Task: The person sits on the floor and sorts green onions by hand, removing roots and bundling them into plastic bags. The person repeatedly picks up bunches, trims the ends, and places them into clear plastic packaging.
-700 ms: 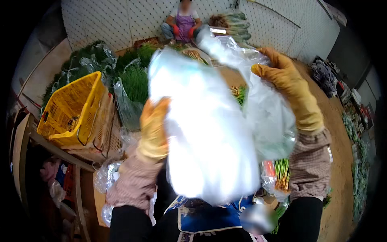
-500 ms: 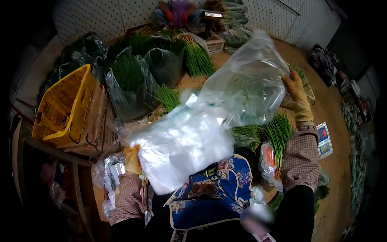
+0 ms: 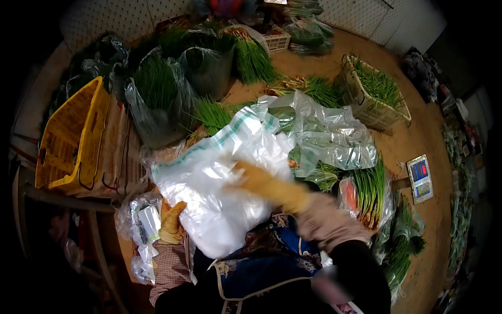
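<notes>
A stack of white plastic bags with green stripes along its far edge spreads in front of me. At its near left side my left hand, in a yellow glove, grips the edge; the fingertips are partly hidden. My right hand, in a matching glove, is smeared by motion over the middle of the stack, so its fingers cannot be made out. Beyond it, a clear plastic bag lies loosely over green produce, touching the stack's right side.
Yellow crate stands at left, beside bagged green stalks. A cream crate of greens is at far right, a scale nearer. Bundled scallions lie right of the bags. Someone sits at the back.
My right hand has let go of the clear bag and swung left over the white stack. The clear bag has dropped onto the greens. My left hand stays at the stack's edge, slightly lower.
</notes>
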Tool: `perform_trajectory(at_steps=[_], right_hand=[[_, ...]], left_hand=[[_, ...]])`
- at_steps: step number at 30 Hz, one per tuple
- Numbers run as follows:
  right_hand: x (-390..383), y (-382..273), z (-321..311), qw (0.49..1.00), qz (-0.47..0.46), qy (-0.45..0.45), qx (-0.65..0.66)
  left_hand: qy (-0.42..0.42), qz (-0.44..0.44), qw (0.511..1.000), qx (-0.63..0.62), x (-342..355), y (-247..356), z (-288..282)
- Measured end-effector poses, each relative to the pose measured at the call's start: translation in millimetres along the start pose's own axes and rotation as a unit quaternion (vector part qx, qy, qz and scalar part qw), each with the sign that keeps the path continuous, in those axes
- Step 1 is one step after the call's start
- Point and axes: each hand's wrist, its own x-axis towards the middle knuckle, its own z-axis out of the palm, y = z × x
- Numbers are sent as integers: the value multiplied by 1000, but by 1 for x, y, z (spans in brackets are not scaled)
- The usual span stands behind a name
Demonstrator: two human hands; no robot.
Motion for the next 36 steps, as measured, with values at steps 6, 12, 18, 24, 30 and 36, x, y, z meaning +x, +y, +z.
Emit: perform_trajectory(at_steps=[6, 12, 18, 24, 30, 36], right_hand=[[33, -16, 113, 972, 67, -23, 225], [39, 24, 66, 934, 113, 52, 334], [30, 44, 44, 906, 186, 46, 377], [21, 66, 26, 843, 138, 108, 509], [4, 89, -11, 826, 80, 162, 534], [-54, 149, -107, 912, 20, 393, 115]], left_hand=[[49, -2, 998, 26, 0, -6, 1], [90, 13, 995, 45, 5, -10, -12], [74, -6, 997, -9, 1, -11, -13], [64, 6, 997, -38, 4, -17, -16], [63, 2, 997, -38, 3, -19, -19], [36, -42, 994, -90, -14, 2, -16]])
